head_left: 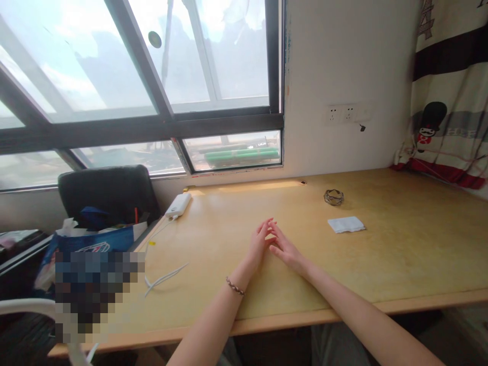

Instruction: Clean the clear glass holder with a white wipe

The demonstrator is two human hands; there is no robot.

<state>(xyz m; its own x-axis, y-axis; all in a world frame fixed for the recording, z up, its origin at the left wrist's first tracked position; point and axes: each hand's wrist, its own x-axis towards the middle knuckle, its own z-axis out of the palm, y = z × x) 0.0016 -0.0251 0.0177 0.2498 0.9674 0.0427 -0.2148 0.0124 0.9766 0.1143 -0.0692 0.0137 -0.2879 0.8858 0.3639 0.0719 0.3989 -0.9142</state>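
Observation:
My left hand (259, 245) rests over the table in the middle of the view, fingers stretched out and slanting inward. Its fingertips meet those of my right hand (288, 251), whose fingers are also extended. Nothing shows between the two hands, though the inner fingers are partly hidden. Around my left wrist is a braided bracelet (235, 286). To the right of my right hand lies a folded white tissue or cloth (346, 224). Behind that stands a dark, open-work metal ring (334, 197) shaped like a small crown. Neither hand touches these things.
The wooden table (412, 244) reaches the wall. At its left end lie a white power bank (178, 205) and a white cable (166, 277). Left of it stand a black chair (109, 195) and a blue bag (95, 246). A curtain (453, 101) hangs at the right.

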